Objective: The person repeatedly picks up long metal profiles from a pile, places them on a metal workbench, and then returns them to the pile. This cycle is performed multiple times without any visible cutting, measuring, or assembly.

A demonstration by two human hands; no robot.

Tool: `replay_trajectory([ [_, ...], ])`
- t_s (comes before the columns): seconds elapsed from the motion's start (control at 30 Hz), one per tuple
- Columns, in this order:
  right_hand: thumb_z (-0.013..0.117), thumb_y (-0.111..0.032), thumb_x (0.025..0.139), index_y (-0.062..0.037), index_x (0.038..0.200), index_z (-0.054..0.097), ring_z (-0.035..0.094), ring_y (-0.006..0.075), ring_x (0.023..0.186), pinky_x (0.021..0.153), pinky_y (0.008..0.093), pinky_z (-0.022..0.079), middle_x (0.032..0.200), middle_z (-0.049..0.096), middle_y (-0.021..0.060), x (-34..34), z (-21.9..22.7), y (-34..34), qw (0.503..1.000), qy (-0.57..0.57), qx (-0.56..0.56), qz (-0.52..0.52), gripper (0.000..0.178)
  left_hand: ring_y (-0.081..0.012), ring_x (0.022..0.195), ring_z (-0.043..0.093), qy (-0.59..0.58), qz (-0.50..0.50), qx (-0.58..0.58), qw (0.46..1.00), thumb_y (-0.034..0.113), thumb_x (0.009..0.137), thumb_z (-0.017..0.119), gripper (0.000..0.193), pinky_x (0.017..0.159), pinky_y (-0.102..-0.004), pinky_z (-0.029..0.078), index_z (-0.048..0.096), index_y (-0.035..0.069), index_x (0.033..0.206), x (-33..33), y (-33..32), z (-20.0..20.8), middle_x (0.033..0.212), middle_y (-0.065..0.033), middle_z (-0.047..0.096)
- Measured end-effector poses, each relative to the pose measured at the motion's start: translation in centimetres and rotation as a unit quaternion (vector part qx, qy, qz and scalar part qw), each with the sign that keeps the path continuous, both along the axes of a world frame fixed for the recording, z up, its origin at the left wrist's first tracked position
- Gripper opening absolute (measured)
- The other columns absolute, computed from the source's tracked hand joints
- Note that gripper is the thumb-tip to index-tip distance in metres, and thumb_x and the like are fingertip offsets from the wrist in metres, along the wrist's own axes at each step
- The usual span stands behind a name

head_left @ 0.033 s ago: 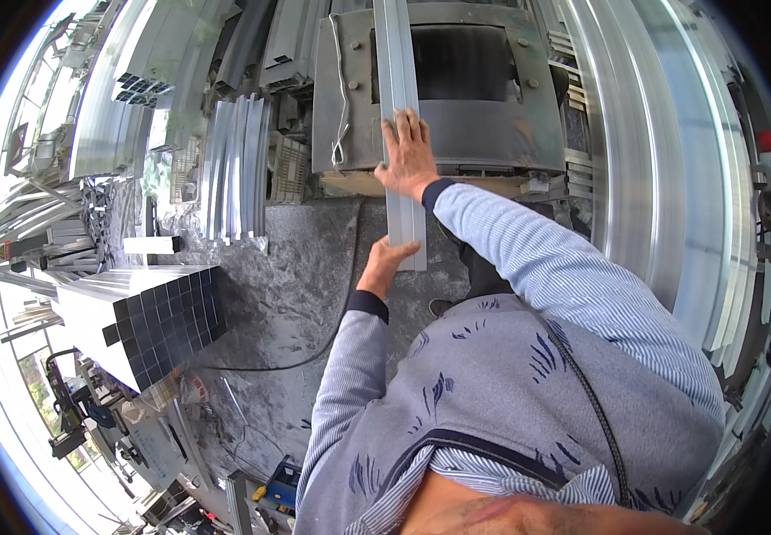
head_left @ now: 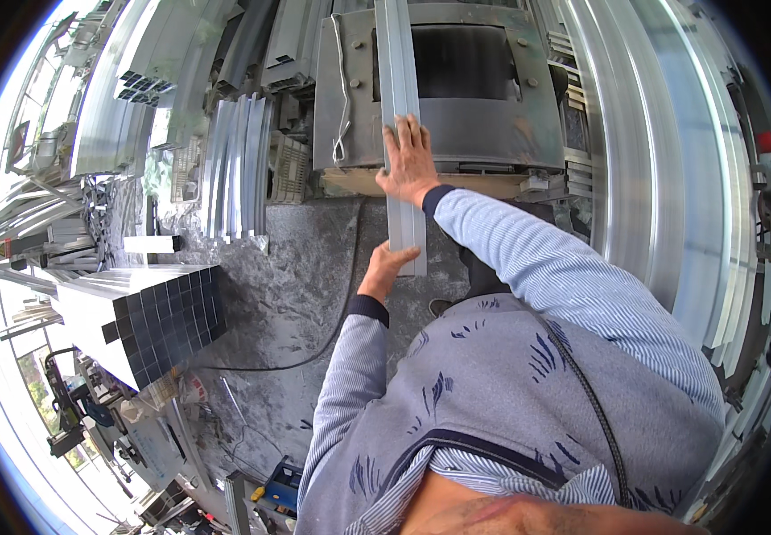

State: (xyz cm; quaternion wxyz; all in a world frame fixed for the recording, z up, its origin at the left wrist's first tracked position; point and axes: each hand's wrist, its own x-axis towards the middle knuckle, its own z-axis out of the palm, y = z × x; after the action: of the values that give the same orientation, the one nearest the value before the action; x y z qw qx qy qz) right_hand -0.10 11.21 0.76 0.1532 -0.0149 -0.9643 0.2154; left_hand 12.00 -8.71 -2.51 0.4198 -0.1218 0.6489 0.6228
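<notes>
We've got a long silvery metal profile (head_left: 399,76) lying under both hands and across the grey counter (head_left: 483,134) beyond them. Our left grip (head_left: 389,267) clasps its near end, thumb on top; our right grip (head_left: 410,167) is spread flat on it. Well left of them, a pale wrapper (head_left: 198,390) has unreadable red marks.

Strip (head_left: 399,85): smooth mtl., semi-gloss; machine top (head_left: 479,129): dull mtl.; vest (head_left: 501,379): matt cloth; floor (head_left: 292,276): rough-lkg.
</notes>
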Motion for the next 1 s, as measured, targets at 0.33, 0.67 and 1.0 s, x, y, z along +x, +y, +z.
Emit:
replay_trajectory([
  [0.33, 0.077, -0.037, 0.087, 0.0026, 0.164, 0.043, 0.014, 0.0496, 0.166, 0.137, 0.0622, 0.016, 0.173, 0.026, 0.0273, 14.3, -0.8, -6.5, 0.996, -0.083, -0.017, 0.025, 0.093, -0.0167, 0.109, 0.071, 0.017, -0.008, 0.02, 1.0, 0.032, 0.093, 0.093, 0.055, 0.1, -0.0377, 0.056, 0.074, 0.001, 0.134, 14.5, -6.9, -1.5, 0.122, -0.0044, 0.078],
  [0.67, 0.08, -0.037, 0.085, 0.0015, 0.164, 0.044, 0.016, 0.0495, 0.166, 0.136, 0.0646, 0.017, 0.172, 0.027, 0.0279, 17.5, -2.4, -7.8, 0.996, -0.075, -0.023, 0.047, 0.095, -0.0169, 0.112, 0.071, 0.033, -0.013, -0.023, 0.999, 0.028, 0.094, 0.091, 0.054, 0.104, -0.0352, 0.055, 0.074, 0.0, 0.136, 17.8, -8.1, -1.6, 0.125, -0.0058, 0.079],
  [1.0, 0.08, -0.036, 0.081, 0.0016, 0.154, 0.056, 0.03, 0.0501, 0.159, 0.131, 0.0613, 0.027, 0.163, 0.04, 0.0288, -3.8, -0.6, 2.4, 0.999, 0.045, -0.003, -0.001, 0.085, -0.0163, 0.097, 0.075, 0.094, -0.007, 0.014, 0.995, 0.022, 0.093, 0.089, 0.045, 0.084, -0.035, 0.062, 0.077, -0.002, 0.129, -3.6, 2.3, 0.4, 0.112, -0.0075, 0.081],
])
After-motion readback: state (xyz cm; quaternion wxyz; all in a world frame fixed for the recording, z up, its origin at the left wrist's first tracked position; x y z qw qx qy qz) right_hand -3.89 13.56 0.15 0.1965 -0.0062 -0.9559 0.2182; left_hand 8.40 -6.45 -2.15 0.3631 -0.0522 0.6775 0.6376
